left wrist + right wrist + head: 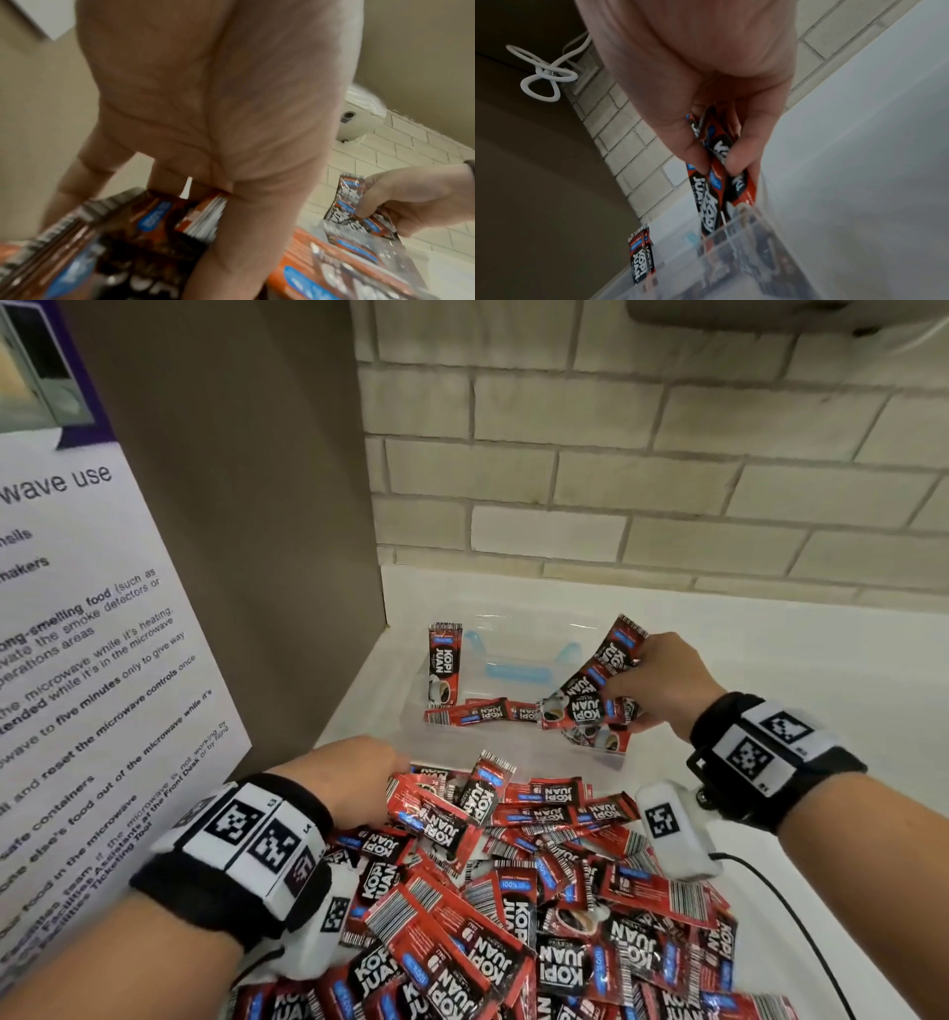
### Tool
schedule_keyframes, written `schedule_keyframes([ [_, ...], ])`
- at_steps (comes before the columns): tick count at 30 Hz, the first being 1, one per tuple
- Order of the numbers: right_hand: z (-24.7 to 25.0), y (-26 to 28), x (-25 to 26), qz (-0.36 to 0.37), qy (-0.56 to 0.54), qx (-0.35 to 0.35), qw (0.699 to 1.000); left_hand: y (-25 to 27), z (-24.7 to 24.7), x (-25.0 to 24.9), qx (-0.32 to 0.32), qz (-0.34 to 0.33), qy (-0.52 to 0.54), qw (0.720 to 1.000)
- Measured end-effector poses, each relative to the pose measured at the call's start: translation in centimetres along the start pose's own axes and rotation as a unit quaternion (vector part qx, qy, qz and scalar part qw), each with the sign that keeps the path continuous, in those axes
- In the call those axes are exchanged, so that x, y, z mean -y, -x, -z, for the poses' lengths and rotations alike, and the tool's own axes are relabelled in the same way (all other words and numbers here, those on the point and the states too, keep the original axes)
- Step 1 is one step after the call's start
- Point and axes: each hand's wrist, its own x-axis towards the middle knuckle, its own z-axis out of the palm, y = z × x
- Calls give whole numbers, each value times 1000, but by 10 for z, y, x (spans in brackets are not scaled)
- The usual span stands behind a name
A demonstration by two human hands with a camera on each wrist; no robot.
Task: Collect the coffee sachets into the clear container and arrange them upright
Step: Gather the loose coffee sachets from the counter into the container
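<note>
A heap of red-and-black sachets (539, 906) is lying at the near edge of the white counter (821, 670), spilling toward the left wall panel. The left hand (354, 778) is reaching into the heap's far left side, fingers pointing down among the packets; the left wrist view is blurred, and whether those fingers are gripping anything — I cannot tell. A black band with printed markers is sitting on each wrist, and a thin black cable (801, 927) is trailing along the counter to the right of the heap.

Just beyond the heap, the clear container (518, 747) is standing on the counter near the back left corner. The right hand (662, 685) is hovering over its right side, thumb and fingers pinching a fanned bundle of sachets (601, 690) — the bundle's lower ends are dipping inside the container wall. A few sachets are lying flat along the container's floor (477, 713), and one sachet (444, 665) is standing upright against its left wall. Something pale blue (518, 672) is showing through the container's far side.

Behind, a pale brick wall (667, 480) is rising from the counter's back edge, and a printed notice (82, 618) is hanging on the panel at the left.
</note>
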Motion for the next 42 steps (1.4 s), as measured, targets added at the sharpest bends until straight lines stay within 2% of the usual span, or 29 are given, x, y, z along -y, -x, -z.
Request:
schedule_keyframes([
  [4, -2, -3, -2, -6, 14, -17, 1000, 12, 13, 1, -22, 18, -3, 1000],
  [8, -3, -3, -2, 2, 29, -22, 999, 28, 38, -7, -128, 35, 28, 991],
  [11, -2, -1, -1, 2, 40, -24, 999, 29, 59, -25, -214, 7, 125, 969],
  [14, -1, 0, 1, -1, 52, -24, 998, 12, 78, -51, -251, -50, 298, 920],
  [16, 1, 0, 1, -2, 63, -20, 998, -7, 89, -68, -238, -77, 398, 883],
  [19, 4, 0, 0, -6, 63, -16, 998, -41, 97, -89, -194, -78, 457, 865],
  [20, 4, 0, 0, -8, 60, -14, 998, -52, 97, -95, -178, -73, 460, 867],
  [23, 6, 0, -2, -14, 50, -8, 999, -80, 88, -109, -142, -69, 399, 903],
  [26, 5, 0, -5, -13, 38, -5, 999, -99, 75, -119, -97, -78, 357, 926],
  [30, 6, -2, -7, -12, 31, 7, 999, -113, 62, -128, -86, -102, 259, 957],
  [33, 6, -3, -9, -12, 32, 13, 999, -123, 53, -131, -59, -105, 265, 957],
  [36, 8, -3, -10, -17, 28, 25, 999, -130, 46, -131, -1, -99, 298, 949],
  [40, 10, -2, -9, -30, 7, 41, 999, -125, 43, -132, 80, -124, 358, 922],
  [42, 10, -3, -7, -34, 0, 43, 998, -125, 40, -135, 91, -143, 378, 910],
])
